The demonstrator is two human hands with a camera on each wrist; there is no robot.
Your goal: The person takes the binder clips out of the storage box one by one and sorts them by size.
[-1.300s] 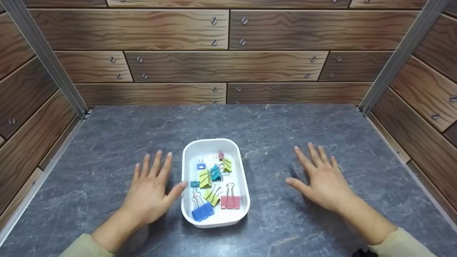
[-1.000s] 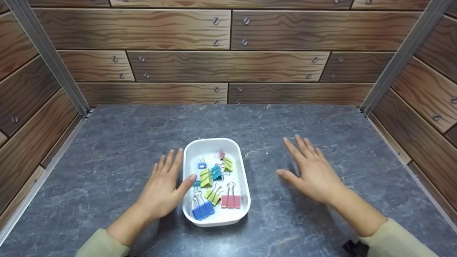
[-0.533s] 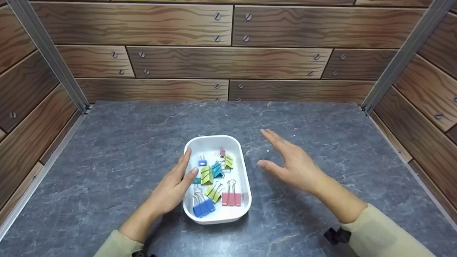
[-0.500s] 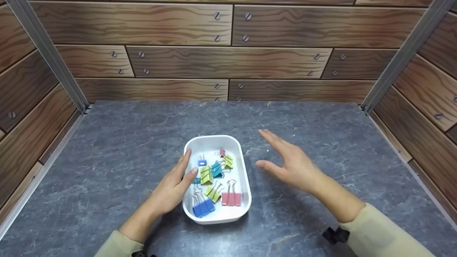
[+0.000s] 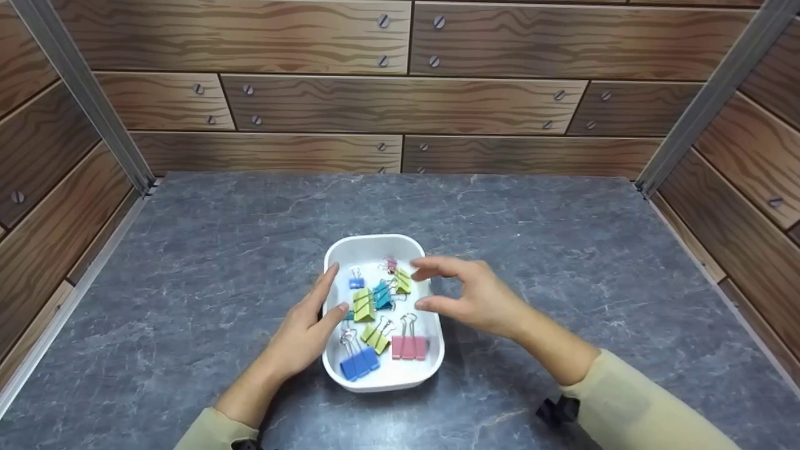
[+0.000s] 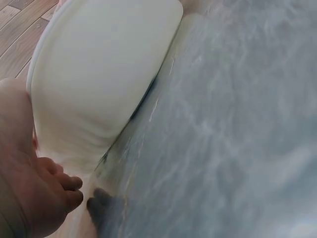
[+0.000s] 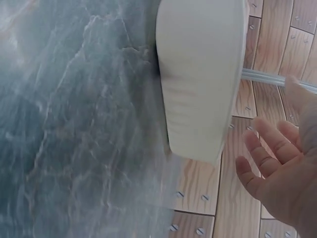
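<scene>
A white tray (image 5: 400, 375) holds several binder clips in different sizes. My left hand (image 5: 303, 334) is at its left rim, with thumb and forefinger reaching over the edge. The other fingers bend loosely beside the outer wall in the left wrist view; firm contact is unclear. Over the right rim is my right hand (image 5: 484, 300), thumb and forefinger spread apart and holding nothing. Nearest its fingertips lies a yellow-green clip (image 5: 403, 282), with a small pink clip (image 5: 391, 265) behind it. A teal clip (image 5: 382, 295) and larger yellow-green clip (image 5: 363, 305) lie mid-tray.
Nearer the front of the tray are a large blue clip (image 5: 360, 364), a large pink clip (image 5: 409, 347) and another yellow-green clip (image 5: 375, 338). A small blue clip (image 5: 356, 283) lies at back left. Wood-patterned walls (image 5: 312, 103) enclose the dark marbled table (image 5: 219, 250).
My right hand has come leftward from the table to above the tray's right rim. My left hand moved right to the left rim and then stayed there. The clips keep their places.
</scene>
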